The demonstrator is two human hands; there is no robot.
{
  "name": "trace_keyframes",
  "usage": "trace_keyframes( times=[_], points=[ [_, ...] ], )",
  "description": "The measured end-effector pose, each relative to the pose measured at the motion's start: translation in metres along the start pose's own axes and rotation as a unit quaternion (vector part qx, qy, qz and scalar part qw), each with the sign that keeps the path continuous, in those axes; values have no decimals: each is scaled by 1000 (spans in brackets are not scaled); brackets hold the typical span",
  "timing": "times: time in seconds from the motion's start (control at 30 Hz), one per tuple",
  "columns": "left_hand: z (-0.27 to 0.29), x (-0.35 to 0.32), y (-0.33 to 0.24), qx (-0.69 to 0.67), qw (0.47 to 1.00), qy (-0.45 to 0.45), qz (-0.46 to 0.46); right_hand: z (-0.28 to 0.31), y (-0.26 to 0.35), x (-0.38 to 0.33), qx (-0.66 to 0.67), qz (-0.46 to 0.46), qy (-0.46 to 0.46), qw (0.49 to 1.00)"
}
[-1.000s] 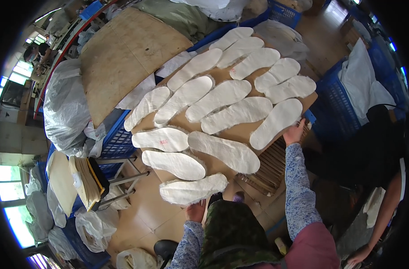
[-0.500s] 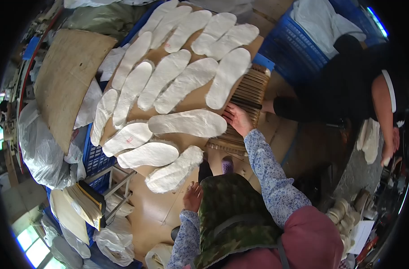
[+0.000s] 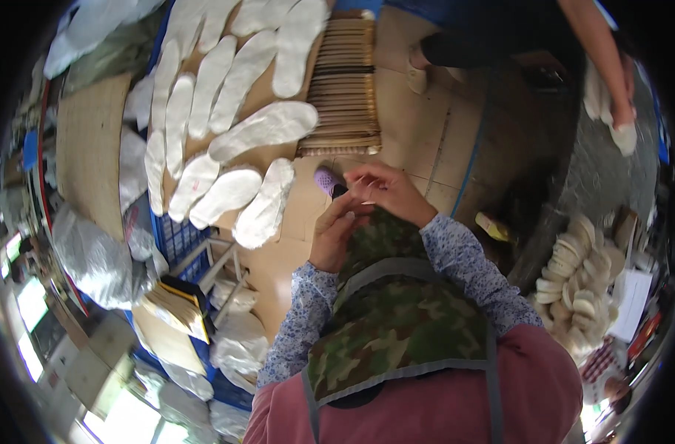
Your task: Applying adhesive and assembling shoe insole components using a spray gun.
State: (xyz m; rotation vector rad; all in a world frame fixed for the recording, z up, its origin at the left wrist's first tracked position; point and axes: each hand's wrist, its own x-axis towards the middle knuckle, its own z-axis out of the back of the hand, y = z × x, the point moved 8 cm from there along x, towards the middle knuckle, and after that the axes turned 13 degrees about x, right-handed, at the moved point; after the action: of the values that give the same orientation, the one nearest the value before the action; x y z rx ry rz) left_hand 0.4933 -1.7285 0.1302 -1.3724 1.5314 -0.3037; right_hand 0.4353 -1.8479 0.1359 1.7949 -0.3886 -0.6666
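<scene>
My left hand (image 3: pixel 332 235) and my right hand (image 3: pixel 388 191) meet in front of my chest, fingertips touching, above a camouflage apron (image 3: pixel 397 325). Whether anything small is pinched between them is not visible. Just beyond the fingers lies a purple slipper (image 3: pixel 324 180) on the tan floor. Further left, several white shoe insoles (image 3: pixel 263 127) lie in rows on a brown board; the nearest insole (image 3: pixel 263 203) sits about a hand's width left of my left hand. A rack of wooden slats (image 3: pixel 345 85) lies beside the insoles.
Another person stands at the upper right, a hand (image 3: pixel 623 122) holding white insoles. A pile of stacked insoles (image 3: pixel 580 288) is at the right. Blue crates (image 3: pixel 176 238), grey plastic bags (image 3: pixel 93 255) and a woven mat (image 3: pixel 89 159) crowd the left.
Both hands left the insoles on the board and came together close to my body. The view swung right, so the board now sits at the upper left.
</scene>
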Motion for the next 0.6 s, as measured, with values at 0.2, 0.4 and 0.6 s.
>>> trace_keyframes(
  times=[0.2, 0.4, 0.6],
  points=[
    [-54, 2, -6, 62, 994, 88, 19, 29, 40, -63, -88, 147, -122, 978],
    [-110, 17, 6, 49, 972, 219, 72, 69, 60, -124, -115, 224, -272, 929],
    [-167, 10, 41, -46, 923, 315, 214, 93, 80, -204, -255, 274, -409, 832]
  ],
)
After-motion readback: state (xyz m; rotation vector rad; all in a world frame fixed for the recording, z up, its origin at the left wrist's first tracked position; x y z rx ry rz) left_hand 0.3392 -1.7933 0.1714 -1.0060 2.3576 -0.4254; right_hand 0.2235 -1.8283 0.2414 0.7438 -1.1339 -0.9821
